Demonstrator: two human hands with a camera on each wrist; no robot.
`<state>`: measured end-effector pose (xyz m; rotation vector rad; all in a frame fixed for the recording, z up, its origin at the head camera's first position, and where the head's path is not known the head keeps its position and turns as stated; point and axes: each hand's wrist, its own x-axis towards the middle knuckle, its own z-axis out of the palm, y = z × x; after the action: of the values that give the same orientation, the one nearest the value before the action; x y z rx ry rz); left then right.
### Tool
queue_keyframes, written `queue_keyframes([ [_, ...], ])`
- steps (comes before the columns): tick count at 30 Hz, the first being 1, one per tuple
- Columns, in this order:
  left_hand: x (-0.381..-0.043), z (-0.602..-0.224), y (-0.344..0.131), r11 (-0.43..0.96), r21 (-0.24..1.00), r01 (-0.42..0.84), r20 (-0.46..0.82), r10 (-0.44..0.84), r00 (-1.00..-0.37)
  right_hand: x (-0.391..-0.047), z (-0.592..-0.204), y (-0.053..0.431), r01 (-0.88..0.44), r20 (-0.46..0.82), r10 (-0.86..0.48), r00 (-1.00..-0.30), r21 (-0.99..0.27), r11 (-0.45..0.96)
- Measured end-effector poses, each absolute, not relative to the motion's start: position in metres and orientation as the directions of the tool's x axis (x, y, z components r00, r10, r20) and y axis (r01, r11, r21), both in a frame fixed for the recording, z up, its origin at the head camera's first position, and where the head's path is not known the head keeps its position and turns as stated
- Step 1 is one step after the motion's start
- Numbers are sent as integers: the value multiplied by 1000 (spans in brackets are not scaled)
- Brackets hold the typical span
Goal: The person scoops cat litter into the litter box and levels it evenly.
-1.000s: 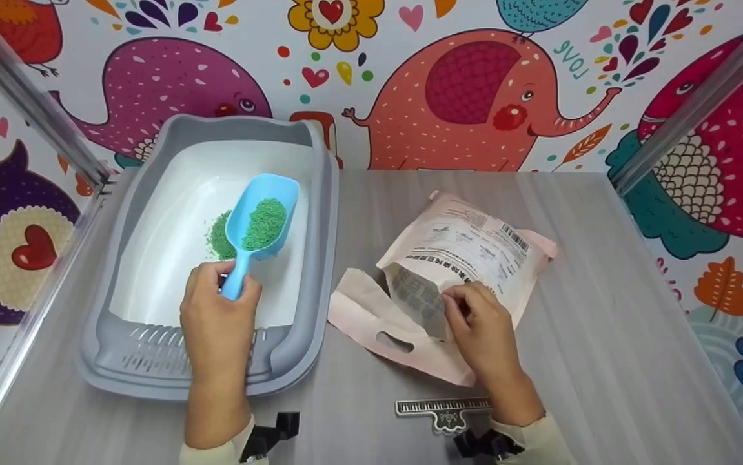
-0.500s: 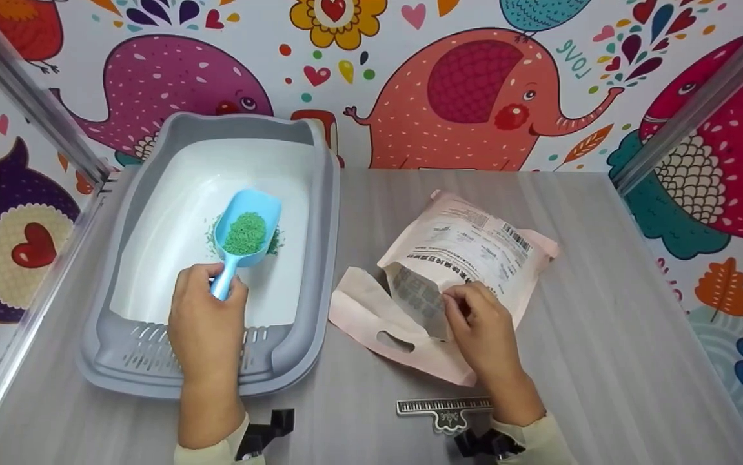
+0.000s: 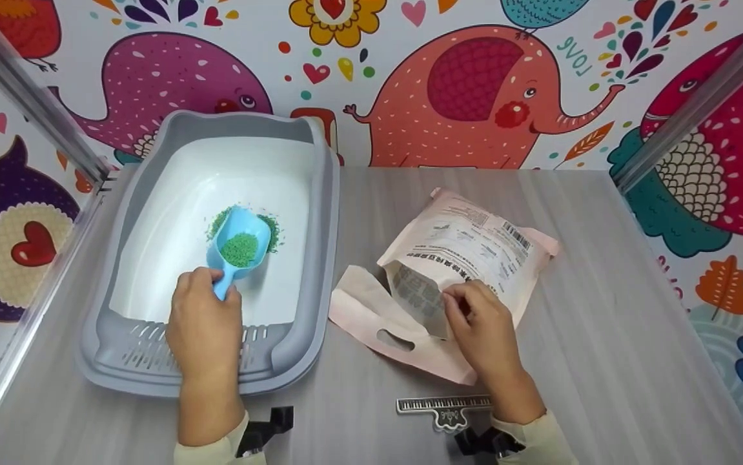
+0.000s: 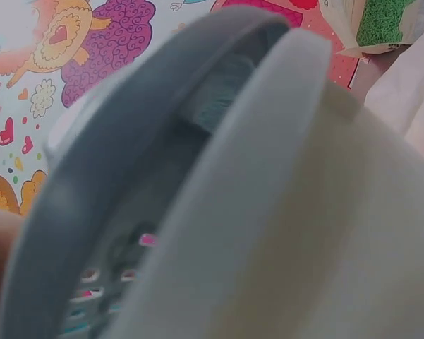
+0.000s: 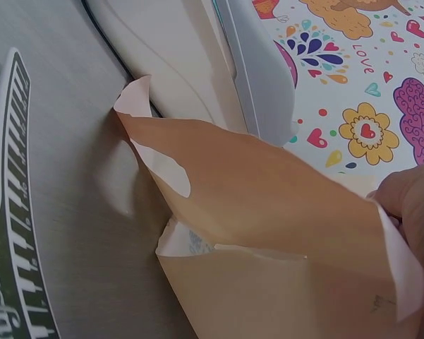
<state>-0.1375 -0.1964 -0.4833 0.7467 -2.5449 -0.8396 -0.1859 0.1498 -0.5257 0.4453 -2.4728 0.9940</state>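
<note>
In the head view my left hand (image 3: 206, 326) grips the handle of a light blue scoop (image 3: 257, 227), which carries green granules (image 3: 239, 250). The scoop is inside a grey litter box (image 3: 331, 213) with a white inner floor, over a small pile of green litter (image 3: 273, 232). My right hand (image 3: 484, 332) pinches the mouth of a pink bag (image 3: 474, 232) lying on the table to the right of the box. The bag's torn top with a handle slot folds toward me. In the left wrist view, green litter (image 4: 382, 21) shows in the bag's mouth; the box wall hides the scoop.
A clip with a piano-key pattern (image 3: 442, 407) lies on the grey table (image 3: 616, 310) near my right wrist. Slots (image 3: 152, 349) run across the near end of the box. Patterned walls (image 3: 448, 84) and metal posts (image 3: 681, 106) enclose the table.
My left hand has moved the scoop slightly left and nearer to me, and its bowl is now tilted differently. The granules in it sit closer to the handle. My right hand stays on the bag.
</note>
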Motion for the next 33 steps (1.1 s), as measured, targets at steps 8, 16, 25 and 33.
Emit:
queue_keyframes([
  [8, -137, -485, -198, 702, 590, -399, 132, -571, -810, -186, -527, 150, -453, 507, -137, -851, -576, 680],
  [16, -137, -486, -198, 712, 581, -393, 138, -562, -815, -187, -527, 149, -463, 517, -138, -845, -578, 672],
  [25, -135, -487, -198, 724, 577, -380, 151, -551, -821, -186, -527, 149, -452, 514, -136, -847, -561, 693],
  [33, -136, -490, -198, 756, 540, -371, 195, -541, -818, -186, -526, 149, -457, 514, -140, -846, -566, 686],
])
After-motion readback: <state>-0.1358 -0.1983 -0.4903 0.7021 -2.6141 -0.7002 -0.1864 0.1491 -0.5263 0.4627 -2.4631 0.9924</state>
